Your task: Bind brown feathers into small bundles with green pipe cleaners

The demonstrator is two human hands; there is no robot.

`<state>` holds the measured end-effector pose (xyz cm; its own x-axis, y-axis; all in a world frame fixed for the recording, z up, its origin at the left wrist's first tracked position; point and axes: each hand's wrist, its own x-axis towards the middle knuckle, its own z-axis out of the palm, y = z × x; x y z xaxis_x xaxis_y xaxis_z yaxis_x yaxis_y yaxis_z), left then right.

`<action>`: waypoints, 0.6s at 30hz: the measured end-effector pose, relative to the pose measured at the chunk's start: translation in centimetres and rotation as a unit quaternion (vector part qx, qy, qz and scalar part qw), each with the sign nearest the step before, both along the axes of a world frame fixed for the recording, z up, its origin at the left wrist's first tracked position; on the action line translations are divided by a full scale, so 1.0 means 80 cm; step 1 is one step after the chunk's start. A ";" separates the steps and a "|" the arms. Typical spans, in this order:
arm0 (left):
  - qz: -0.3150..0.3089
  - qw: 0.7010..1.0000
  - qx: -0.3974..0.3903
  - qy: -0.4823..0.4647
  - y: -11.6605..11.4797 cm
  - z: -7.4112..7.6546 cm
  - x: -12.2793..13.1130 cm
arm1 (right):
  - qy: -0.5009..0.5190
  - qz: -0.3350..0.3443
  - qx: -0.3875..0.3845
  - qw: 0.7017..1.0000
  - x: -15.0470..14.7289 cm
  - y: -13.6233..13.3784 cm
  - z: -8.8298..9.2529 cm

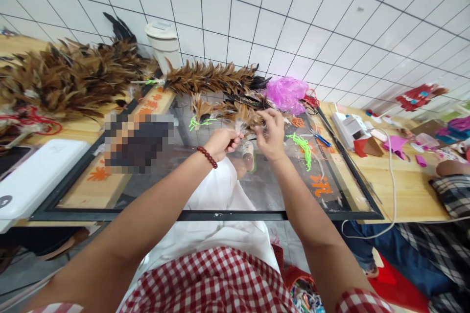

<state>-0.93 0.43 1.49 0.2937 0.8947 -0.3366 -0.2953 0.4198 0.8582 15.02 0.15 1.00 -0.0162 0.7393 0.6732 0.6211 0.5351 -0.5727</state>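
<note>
My left hand (223, 143), with a beaded bracelet (207, 157) at the wrist, pinches the pale, fluffy base of a small bunch of brown feathers (242, 116). My right hand (272, 134) is close to the right side of this bunch; its fingers are bent, with thumb and forefinger apart. Both hands are above a black-framed glass panel (253, 183). Beyond them lie more brown and black feathers, partly hidden by the right hand. A small feather tuft (201, 108) with bright green ties (201, 123) rests left of the bunch.
Along the wall lie a long feather strand (213, 78), a large feather heap (69, 76), a white lidded cup (163, 46) and a purple plastic bag (287, 93). Green ties (303, 150) and blue-handled pliers (321, 139) lie right. A person in a plaid sleeve (450, 195) sits far right.
</note>
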 end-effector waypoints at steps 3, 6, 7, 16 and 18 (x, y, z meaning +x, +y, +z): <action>0.002 0.998 0.021 0.053 0.000 0.003 -0.001 | -0.212 0.069 0.028 0.974 -0.006 -0.012 0.009; 0.008 0.989 0.075 0.124 -0.001 0.004 -0.002 | -0.305 0.081 0.015 0.949 -0.012 -0.013 0.009; 0.008 0.985 0.093 0.146 -0.001 0.004 -0.002 | -0.314 0.074 0.012 0.947 -0.011 -0.011 0.007; 0.131 0.961 0.237 0.055 0.000 -0.002 0.004 | -0.059 0.070 -0.146 0.985 -0.019 0.007 -0.023; 0.128 0.963 0.236 0.004 0.000 -0.007 0.007 | 0.040 0.107 -0.181 0.977 -0.027 0.008 -0.032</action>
<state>-0.39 0.40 0.94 0.0419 0.9914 0.1238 -0.3291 -0.1033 0.9386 12.84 0.83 -1.55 -0.1533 0.9149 0.3735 0.4627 0.4004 -0.7909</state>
